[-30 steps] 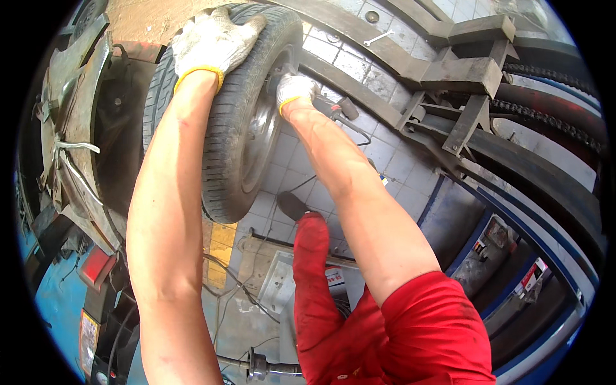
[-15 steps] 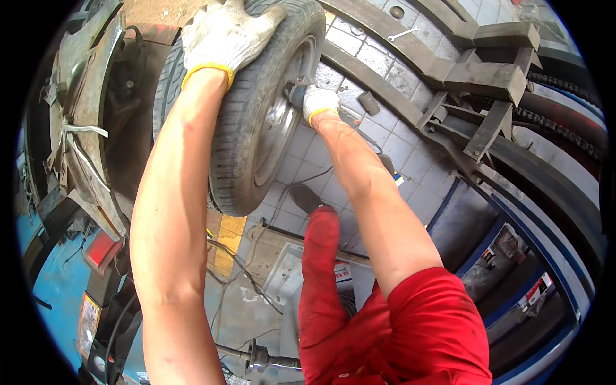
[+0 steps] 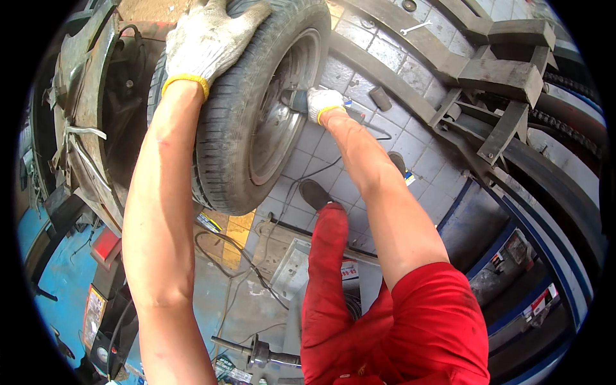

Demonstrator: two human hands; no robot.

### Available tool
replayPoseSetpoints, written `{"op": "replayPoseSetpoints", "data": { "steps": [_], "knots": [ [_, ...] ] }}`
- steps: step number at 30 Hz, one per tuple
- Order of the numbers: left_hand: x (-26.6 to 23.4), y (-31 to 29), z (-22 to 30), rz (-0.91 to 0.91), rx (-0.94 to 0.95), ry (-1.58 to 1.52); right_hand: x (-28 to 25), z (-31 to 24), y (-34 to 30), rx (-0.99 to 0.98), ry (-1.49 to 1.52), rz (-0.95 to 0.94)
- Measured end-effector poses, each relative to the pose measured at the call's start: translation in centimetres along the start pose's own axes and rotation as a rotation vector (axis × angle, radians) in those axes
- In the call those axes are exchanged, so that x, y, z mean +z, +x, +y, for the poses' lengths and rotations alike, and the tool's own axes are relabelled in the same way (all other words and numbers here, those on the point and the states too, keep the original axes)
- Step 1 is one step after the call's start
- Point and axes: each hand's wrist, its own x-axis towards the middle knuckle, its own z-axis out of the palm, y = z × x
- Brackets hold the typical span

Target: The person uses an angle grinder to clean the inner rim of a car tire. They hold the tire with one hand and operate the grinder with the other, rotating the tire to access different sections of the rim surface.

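Note:
A car wheel stands on edge ahead of me, its black tyre [image 3: 221, 144] facing me with the tread and its metal rim [image 3: 262, 157] turned to the right. My left hand [image 3: 208, 45], in a white knit glove with a yellow cuff, lies on top of the tread with fingers spread. In a matching glove, my right hand [image 3: 326, 102] is closed round a corded angle grinder [image 3: 295, 100]. The grinder's head is at the inner side of the rim; whether its disc touches the metal I cannot tell.
Worn metal machine parts [image 3: 80, 122] stand left of the wheel. A steel frame [image 3: 500, 80] runs along the right, with a wrench [image 3: 416, 27] and a short dark cylinder [image 3: 380, 99] near it. A cable [image 3: 292, 189] trails over the tiles beside my shoe [image 3: 314, 194].
The view has shifted slightly. The wheel has turned a little, showing more of its rim face. My left hand sits farther left with the tyre, and the grinder is a bit lower against the rim.

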Motion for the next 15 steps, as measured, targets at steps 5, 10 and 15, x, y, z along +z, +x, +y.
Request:
{"op": "replayPoseSetpoints", "data": {
  "steps": [5, 10, 15],
  "knots": [
    [-1.1, -0.8, -0.4, -0.051, -0.028, -0.105, -1.2, -0.4, 0.4, 0.026, 0.087, 0.138],
    [1.6, 0.6, -4.7, 0.005, 0.128, -0.041, -0.9, -2.2, 1.6, -0.036, 0.078, 0.153],
    [1.7, 1.1, -6.0, -0.007, 0.111, -0.017, -0.2, -4.4, 2.3, 0.014, 0.042, 0.106]
  ]
}}
